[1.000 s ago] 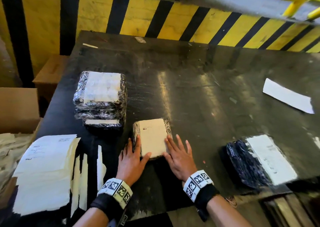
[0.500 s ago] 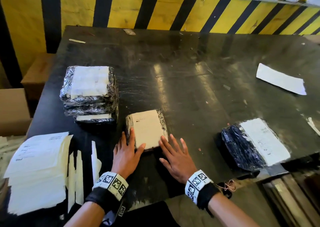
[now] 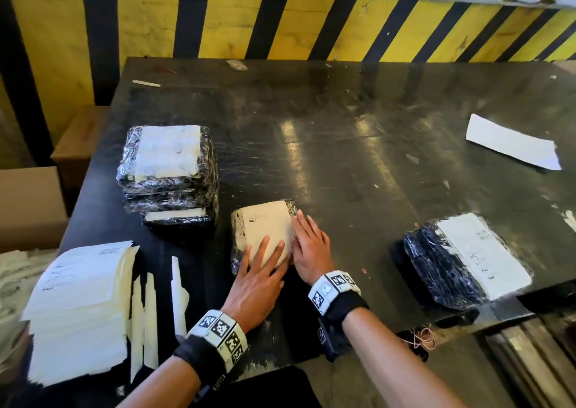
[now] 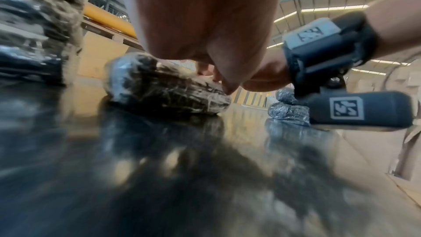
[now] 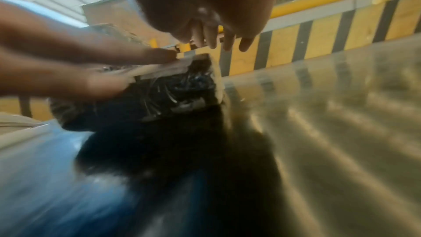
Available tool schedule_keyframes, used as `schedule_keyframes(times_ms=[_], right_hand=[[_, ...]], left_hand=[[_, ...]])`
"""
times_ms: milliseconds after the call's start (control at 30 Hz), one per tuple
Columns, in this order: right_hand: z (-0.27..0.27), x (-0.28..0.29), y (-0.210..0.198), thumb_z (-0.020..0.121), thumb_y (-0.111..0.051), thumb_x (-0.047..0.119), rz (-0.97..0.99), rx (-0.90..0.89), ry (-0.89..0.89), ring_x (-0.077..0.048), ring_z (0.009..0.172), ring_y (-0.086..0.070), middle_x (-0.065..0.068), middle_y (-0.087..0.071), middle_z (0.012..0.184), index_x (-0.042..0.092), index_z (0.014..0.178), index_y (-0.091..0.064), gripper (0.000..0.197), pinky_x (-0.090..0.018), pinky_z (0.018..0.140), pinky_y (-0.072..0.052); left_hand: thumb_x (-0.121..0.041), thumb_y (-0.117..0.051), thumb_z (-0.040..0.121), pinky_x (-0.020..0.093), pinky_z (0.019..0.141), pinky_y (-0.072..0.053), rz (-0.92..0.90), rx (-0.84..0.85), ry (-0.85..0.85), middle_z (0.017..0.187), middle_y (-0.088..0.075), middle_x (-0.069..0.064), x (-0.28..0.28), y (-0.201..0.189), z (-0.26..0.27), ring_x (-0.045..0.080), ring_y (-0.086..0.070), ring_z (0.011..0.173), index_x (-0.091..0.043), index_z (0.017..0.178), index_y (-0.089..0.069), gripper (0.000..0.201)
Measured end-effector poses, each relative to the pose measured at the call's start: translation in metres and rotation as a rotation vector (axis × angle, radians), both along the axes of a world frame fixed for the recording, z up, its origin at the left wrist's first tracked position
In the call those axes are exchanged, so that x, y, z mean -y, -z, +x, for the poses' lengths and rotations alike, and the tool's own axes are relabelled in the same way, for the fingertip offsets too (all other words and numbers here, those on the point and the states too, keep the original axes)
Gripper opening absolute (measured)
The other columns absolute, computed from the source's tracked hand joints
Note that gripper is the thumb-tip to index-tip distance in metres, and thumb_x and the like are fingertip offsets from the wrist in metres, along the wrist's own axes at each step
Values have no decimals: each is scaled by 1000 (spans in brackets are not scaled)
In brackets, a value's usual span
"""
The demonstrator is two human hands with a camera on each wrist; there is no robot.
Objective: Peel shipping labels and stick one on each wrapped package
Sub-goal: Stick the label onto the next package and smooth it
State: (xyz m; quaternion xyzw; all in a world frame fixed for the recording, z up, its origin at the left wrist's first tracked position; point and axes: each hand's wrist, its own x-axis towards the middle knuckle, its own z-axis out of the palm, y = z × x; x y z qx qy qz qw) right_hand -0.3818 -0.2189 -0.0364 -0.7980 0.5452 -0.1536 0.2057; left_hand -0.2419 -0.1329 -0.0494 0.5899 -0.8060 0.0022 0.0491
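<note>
head view shows our left hand flat, fingers straight, pressing the shipping label on the wrapped package. our right hand lies flat with straight fingers along its right edge. the package rests on the black table beneath both palms, grasping nothing.

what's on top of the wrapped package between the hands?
A white label covers most of the package's top. The left hand lies flat on its near part; the right hand rests along its right edge. Label print under the fingers is hidden.
</note>
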Motion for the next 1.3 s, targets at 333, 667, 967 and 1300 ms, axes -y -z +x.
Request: schedule_keyframes(times_ms=[333, 667, 967, 1300], right_hand=[[7, 2, 11, 100, -15, 43, 124, -9, -18, -13, 147, -3, 11, 2, 159, 29, 150, -10, 52, -36, 115, -8], [6, 5, 16, 102, -22, 38, 121, -2, -15, -12, 147, -6, 13, 1, 159, 32, 150, -10, 49, -36, 115, -11], [7, 4, 14, 102, -20, 38, 142, -15, -22, -12, 147, -4, 11, 3, 159, 31, 150, -8, 50, -36, 116, -10], [7, 2, 12, 94, -12, 46, 133, 21, -21, -9, 146, -5, 14, 1, 158, 32, 149, -12, 57, -36, 115, -12]], left_hand=[[-30, -35, 89, 50, 111, -17, -26, -59, -176, 144, -48, 3, -45, -8, 45, 29, -21, 143, -16, 133, -52, 50], [-42, -19, 94, 42, 114, 3, 143, -100, -138, 151, -38, -7, 11, -15, 23, 23, -8, 147, -22, 142, -42, 57], [-38, -33, 93, 36, 112, -19, -46, -325, -258, 130, -61, -3, -14, -10, 50, 20, -37, 137, -16, 122, -61, 46], [-55, 9, 79, 44, 117, 7, 245, -161, -197, 160, -5, -11, 45, -21, 40, 20, 9, 148, -24, 152, -14, 82]])
